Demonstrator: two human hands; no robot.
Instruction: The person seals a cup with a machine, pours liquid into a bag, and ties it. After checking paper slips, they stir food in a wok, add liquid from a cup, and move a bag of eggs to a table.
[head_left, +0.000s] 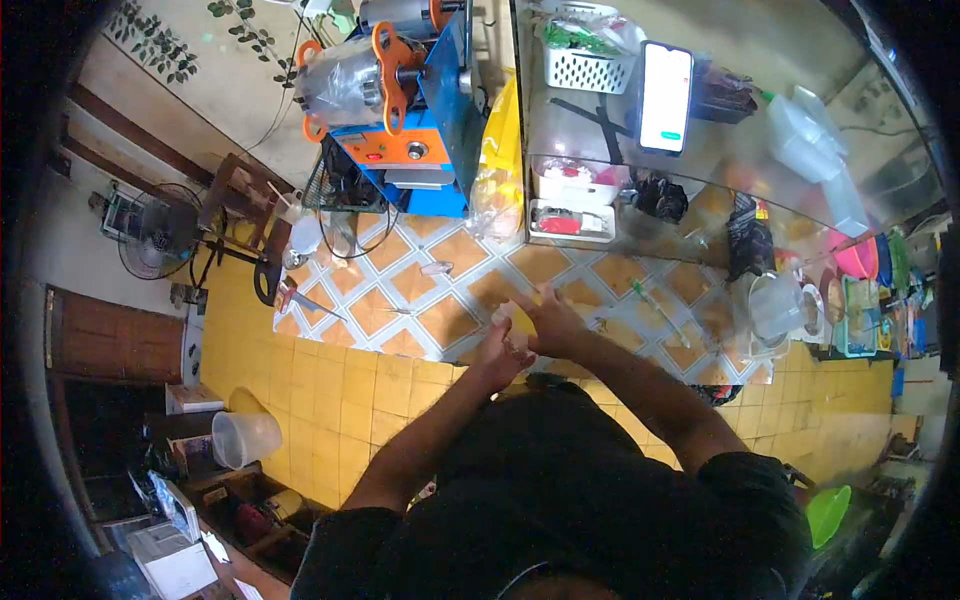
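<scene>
Both of my hands are at the front edge of the table, closed round a small pale-yellow, translucent piece whose kind I cannot tell. Of this pale-yellow piece (pixel 519 322), the middle shows between my fingers while its edges are covered. My left hand (pixel 496 356) grips it from the lower left. On the upper right, my right hand (pixel 553 322) has its fingers curled against it. Under them lies the orange-and-white diamond-pattern table cover (pixel 447 322). A small clear wrapper-like thing (pixel 436 268) rests on the cover, ahead and to the left.
A blue machine with orange knobs (pixel 400 150) stands at the back left, beside a yellow bag (pixel 497 150). Behind a glass edge are a lit phone (pixel 665 98) and a white basket (pixel 588 70). Clear plastic tubs (pixel 777 305) crowd the right end.
</scene>
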